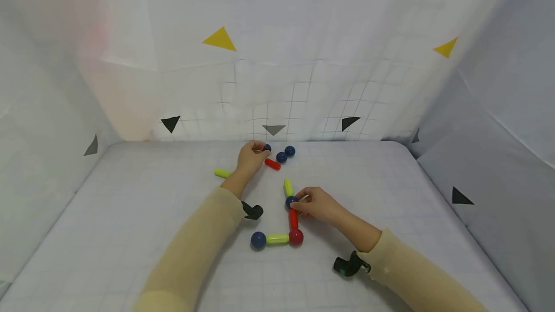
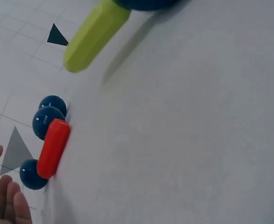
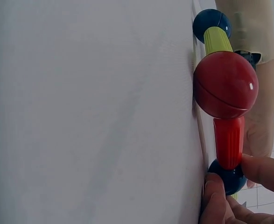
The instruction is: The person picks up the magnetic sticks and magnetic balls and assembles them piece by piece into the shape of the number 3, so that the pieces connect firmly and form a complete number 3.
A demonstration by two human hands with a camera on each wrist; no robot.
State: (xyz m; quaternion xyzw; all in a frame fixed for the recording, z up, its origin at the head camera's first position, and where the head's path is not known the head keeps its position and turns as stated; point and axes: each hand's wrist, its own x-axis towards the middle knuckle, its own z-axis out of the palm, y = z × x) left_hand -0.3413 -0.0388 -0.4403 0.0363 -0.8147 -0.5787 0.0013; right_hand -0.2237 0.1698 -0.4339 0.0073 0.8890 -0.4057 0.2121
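My left hand (image 1: 251,159) reaches to the table's far side, thumb and fingers spread apart beside a blue ball (image 1: 267,148). The left wrist view shows that ball (image 2: 32,175) just beyond the fingertips, next to a red rod (image 2: 53,148); contact cannot be made out. My right hand (image 1: 320,204) pinches another blue ball (image 1: 291,201) between thumb and fingers. This ball joins a yellow-green rod (image 1: 288,187) to a red rod (image 1: 294,219). Below, a larger red ball (image 1: 296,237) connects to a second yellow-green rod (image 1: 277,239), ending in a blue ball (image 1: 258,240).
Two blue balls (image 1: 281,157) (image 1: 289,151) lie right of my left hand. A loose yellow-green rod (image 1: 222,173) lies left of it, partly hidden by the wrist. White grid-marked walls (image 1: 277,95) enclose the table (image 1: 130,196) at the back and sides.
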